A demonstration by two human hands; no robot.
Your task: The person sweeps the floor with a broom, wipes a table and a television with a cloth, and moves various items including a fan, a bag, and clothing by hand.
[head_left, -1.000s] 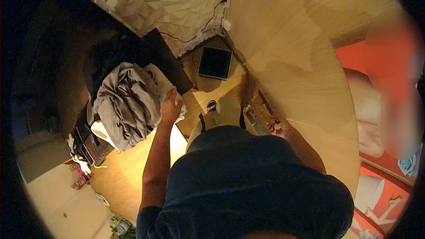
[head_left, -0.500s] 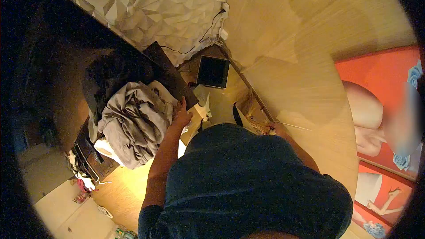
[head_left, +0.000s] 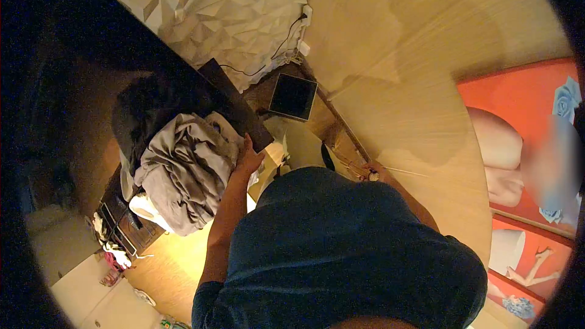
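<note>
One shift: my left hand (head_left: 248, 159) came nearer dark board (head_left: 239, 105), so bordered it and grey cloth (head_left: 184, 169), fingers spread; right hand (head_left: 376, 173) half hidden, couldn't tell grip.

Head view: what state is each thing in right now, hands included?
Grey cloth: crumpled, heaped.
Dark cloth: bunched beside the grey cloth.
Left hand: fingers extended, at the grey cloth's edge.
Right hand: only partly seen; grip unclear.
Dark square panel: lying flat, unlit.
Black plug: in the white socket.
</note>
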